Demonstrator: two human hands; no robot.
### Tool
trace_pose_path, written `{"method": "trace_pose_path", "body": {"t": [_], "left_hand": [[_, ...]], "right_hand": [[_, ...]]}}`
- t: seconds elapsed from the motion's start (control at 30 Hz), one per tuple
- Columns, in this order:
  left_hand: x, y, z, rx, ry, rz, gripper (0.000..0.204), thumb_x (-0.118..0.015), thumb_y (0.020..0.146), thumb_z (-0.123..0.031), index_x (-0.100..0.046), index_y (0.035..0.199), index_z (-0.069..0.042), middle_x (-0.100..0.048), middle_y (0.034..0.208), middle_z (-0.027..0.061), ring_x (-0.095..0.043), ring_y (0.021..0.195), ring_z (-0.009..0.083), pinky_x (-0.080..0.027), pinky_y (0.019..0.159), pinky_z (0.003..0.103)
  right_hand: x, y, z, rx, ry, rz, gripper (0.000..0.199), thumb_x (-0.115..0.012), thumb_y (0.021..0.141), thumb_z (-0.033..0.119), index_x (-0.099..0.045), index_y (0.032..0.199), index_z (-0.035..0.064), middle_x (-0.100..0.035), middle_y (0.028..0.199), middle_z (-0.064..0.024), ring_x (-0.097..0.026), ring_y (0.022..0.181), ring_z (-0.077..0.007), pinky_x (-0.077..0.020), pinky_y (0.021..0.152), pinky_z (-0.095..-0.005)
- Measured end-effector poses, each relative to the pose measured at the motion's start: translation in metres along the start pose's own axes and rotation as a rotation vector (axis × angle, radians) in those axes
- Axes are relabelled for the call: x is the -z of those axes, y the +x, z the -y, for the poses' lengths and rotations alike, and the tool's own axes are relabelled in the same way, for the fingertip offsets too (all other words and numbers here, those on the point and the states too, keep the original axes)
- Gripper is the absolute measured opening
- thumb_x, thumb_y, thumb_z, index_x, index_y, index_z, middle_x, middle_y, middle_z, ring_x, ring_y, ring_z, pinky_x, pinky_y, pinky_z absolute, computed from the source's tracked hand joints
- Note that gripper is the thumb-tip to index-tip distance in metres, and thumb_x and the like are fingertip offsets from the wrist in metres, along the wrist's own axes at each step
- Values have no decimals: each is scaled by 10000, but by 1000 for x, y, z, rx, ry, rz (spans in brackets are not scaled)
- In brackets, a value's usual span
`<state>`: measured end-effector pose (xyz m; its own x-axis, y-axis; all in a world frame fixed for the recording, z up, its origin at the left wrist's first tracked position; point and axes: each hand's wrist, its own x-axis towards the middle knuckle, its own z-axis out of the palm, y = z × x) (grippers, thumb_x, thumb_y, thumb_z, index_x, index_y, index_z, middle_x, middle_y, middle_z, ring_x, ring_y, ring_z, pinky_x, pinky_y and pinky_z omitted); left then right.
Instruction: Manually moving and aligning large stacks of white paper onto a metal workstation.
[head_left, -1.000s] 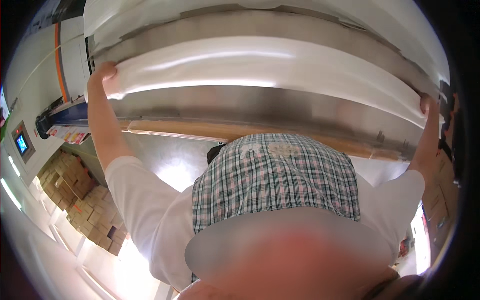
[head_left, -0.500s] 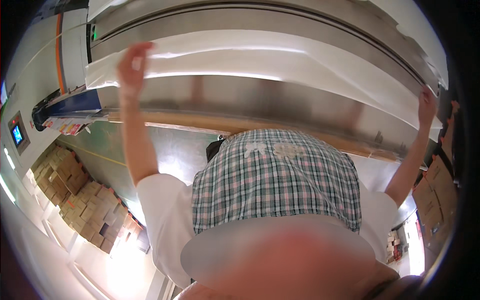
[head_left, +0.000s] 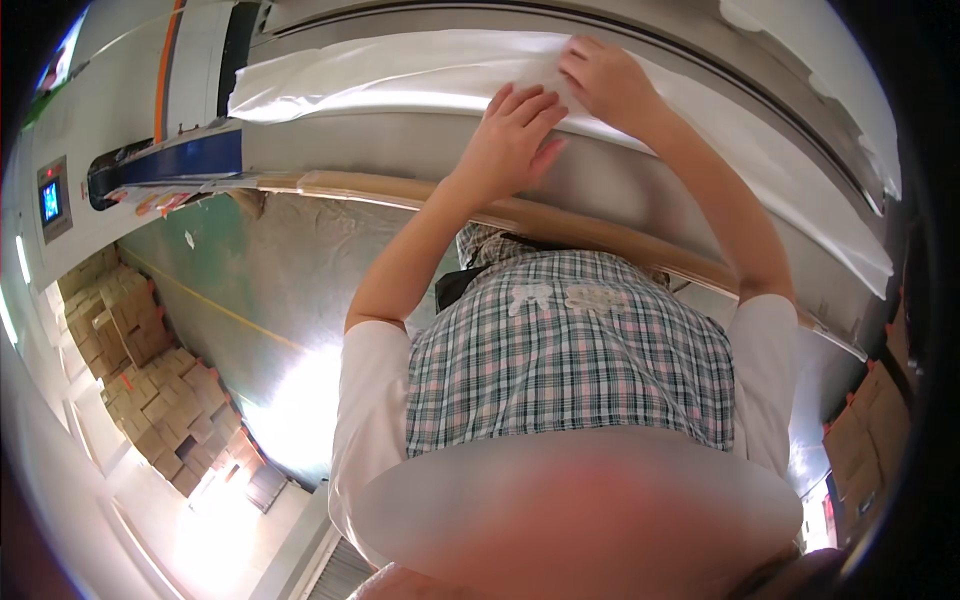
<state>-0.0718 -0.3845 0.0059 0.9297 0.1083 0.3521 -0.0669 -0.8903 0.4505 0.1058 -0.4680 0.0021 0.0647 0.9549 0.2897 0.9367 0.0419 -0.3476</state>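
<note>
A long, glossy white sheet (head_left: pixel 400 78) lies across the grey metal bed of a machine, wrinkled near its middle. My left hand (head_left: pixel 515 140) is over the sheet's near edge, fingers spread and thumb apart, holding nothing. Just to its right, my right hand (head_left: pixel 610 85) rests on the middle of the sheet, its fingers bent but apart. The fingertips of both hands come close together. Whether the sheet is paper or film is hard to tell.
A cardboard-covered edge (head_left: pixel 400 190) runs along the machine's front, against my checked apron (head_left: pixel 570 350). At left are a blue panel (head_left: pixel 190 165) and a control box with a lit screen (head_left: pixel 50 200). Stacked cartons (head_left: pixel 165 400) stand on the floor; more cardboard (head_left: pixel 865 430) is at right.
Both hands have moved inward from the two ends of the sheet to its middle. The head view has shifted, and the sheet now shows more wrinkles.
</note>
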Motion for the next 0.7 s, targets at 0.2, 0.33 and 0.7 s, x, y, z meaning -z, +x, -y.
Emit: {"method": "trace_pose_path", "body": {"t": [0.2,0.33,0.7], "left_hand": [[52,-60,102,330,423,76,307,-549,786,-276,-564,1062,-142,-548,1036,122,-486,980,317,-311,924,502],[108,-106,192,380,484,-50,299,-524,802,-241,-563,1065,-105,-544,1060,156,-477,1006,343,-330,908,478],[194,-157,324,321,701,-112,303,-526,786,-199,-564,1045,-47,-549,1071,161,-482,1000,368,-374,883,438]], "right_hand": [[35,6,50,-66,155,-133,143,-553,700,-11,-519,830,36,-555,898,-81,-546,805,-255,-460,655,-344],[7,19,52,-116,185,-115,170,-556,689,-22,-518,845,35,-553,903,-75,-537,855,-252,-454,696,-344],[-49,89,79,-55,55,27,122,-564,645,-33,-509,738,24,-543,880,-73,-505,860,-248,-436,736,-333]]}}
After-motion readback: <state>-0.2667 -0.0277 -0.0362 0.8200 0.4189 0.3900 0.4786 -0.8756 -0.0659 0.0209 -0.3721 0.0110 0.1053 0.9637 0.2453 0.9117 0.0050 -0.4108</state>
